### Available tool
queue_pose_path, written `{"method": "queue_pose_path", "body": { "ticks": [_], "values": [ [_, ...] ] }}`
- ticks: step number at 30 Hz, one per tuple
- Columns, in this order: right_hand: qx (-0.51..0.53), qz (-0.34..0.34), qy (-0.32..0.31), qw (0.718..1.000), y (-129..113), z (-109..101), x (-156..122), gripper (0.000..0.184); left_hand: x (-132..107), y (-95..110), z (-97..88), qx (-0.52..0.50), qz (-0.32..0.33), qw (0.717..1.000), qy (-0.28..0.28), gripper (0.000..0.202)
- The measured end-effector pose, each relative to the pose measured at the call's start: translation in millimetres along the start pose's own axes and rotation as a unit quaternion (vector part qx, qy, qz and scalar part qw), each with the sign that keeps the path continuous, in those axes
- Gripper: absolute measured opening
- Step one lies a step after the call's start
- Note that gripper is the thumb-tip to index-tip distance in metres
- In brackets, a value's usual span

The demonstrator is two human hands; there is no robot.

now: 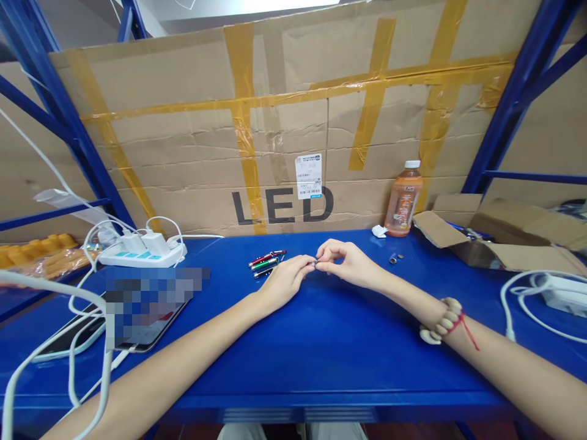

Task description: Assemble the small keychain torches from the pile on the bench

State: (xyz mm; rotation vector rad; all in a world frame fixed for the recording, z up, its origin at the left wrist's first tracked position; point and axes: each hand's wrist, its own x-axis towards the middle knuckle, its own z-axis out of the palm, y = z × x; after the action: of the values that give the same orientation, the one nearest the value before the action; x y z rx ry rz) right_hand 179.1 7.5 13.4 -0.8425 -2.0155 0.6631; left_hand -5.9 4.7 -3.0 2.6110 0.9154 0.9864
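In the head view my left hand [285,281] and my right hand [347,263] meet above the middle of the blue tabletop. Their fingertips pinch a small shiny metal piece [315,263] between them, too small to name more closely. Just left of my left hand lie slim pen-like metal tubes: a red one [263,259], a green one [265,264] and a black one [262,273], the last partly hidden behind that hand. Tiny round parts [393,260] rest on the table to the right of my right hand.
A drink bottle [404,200] and crumpled tissue [379,231] stand at the back right, beside an open cardboard box [499,247]. At left are a power strip [137,250], phones [73,333] and loose white cables. A cardboard sheet [197,165] walls off the back.
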Motion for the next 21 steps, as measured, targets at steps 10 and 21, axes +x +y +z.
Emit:
{"method": "queue_pose_path", "body": {
  "ticks": [10,21],
  "values": [
    [-0.062,-0.034,0.007,0.997,-0.9,-0.6,0.2,0.024,-1.1,-2.9,2.1,0.031,-0.010,0.999,0.002,0.027],
    [-0.056,0.042,0.021,0.997,4.1,-1.1,2.6,0.034,1.4,5.6,0.3,0.057,-0.039,0.997,-0.012,0.027]
  ]
}}
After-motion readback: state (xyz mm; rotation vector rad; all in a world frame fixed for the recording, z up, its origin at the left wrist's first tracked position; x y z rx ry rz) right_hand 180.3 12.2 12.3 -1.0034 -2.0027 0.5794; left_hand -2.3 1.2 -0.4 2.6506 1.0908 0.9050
